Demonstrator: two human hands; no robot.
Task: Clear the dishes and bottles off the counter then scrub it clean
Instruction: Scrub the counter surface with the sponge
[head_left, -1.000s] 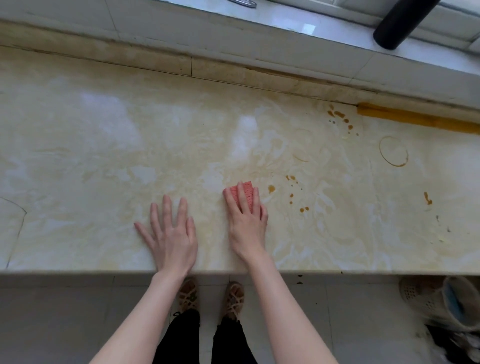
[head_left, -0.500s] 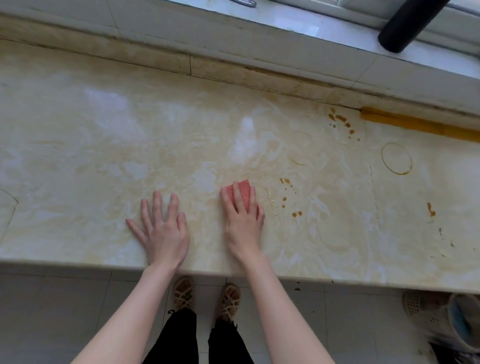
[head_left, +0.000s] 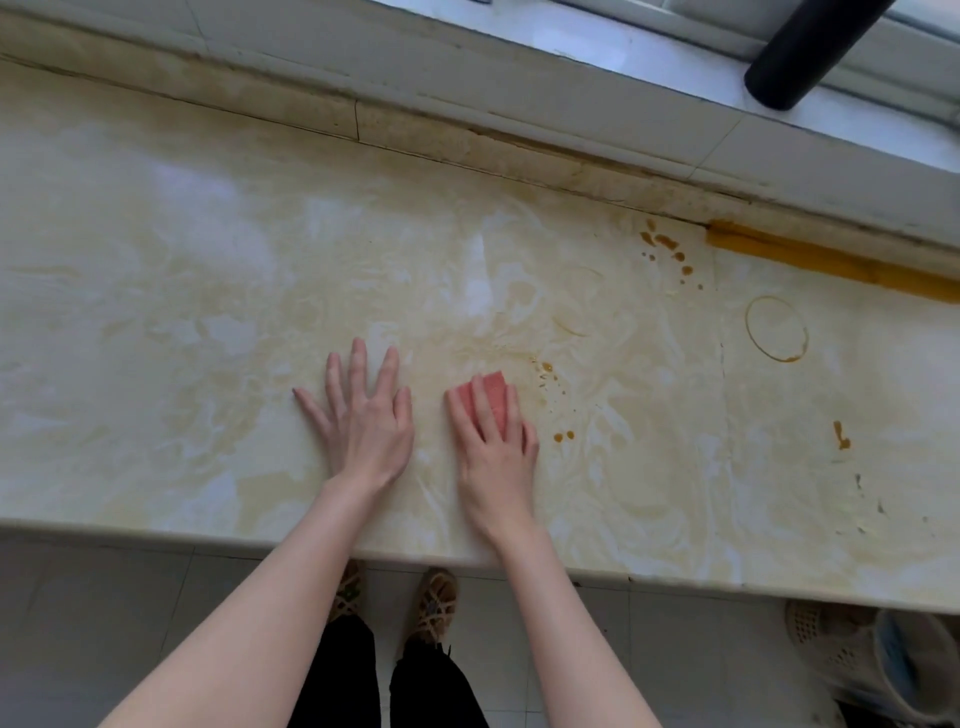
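Tabletop (head_left: 156, 322) of pale, marbled stone runs across the whole view, streaked with wet, whitish smears. Nearest the camera, below its front edge, is a tiled floor (head_left: 130, 623) with two feet in woven sandals (head_left: 436, 605) and dark trouser legs. A perforated basket (head_left: 821, 639) stands on the floor at the lower right.

Both bare forearms reach over the front edge. The left hand (head_left: 363, 421) lies palm down on the stone. Its grip is apart, the fingers spread and straight, holding nothing. Just beside it, the right hand (head_left: 493, 457) lies over a pink sponge (head_left: 493, 397). Its grip is flat on the sponge, fingers laid over the top and pressing it to the tabletop, with the far end of the sponge showing past the fingertips.

Close to the right of the sponge are small brown drops (head_left: 563, 436). Farther right there is a brown smear (head_left: 841, 436), and beyond it a thin brown ring mark (head_left: 776, 328). More brown spots (head_left: 667, 249) sit near the back edge.

Along the back runs a raised stone ledge (head_left: 467, 140), grimy at the joint, with a yellow strip (head_left: 831, 262) at its right end. Behind that is a white sill (head_left: 623, 36), where a black cylinder (head_left: 800, 57) leans in from the top right.
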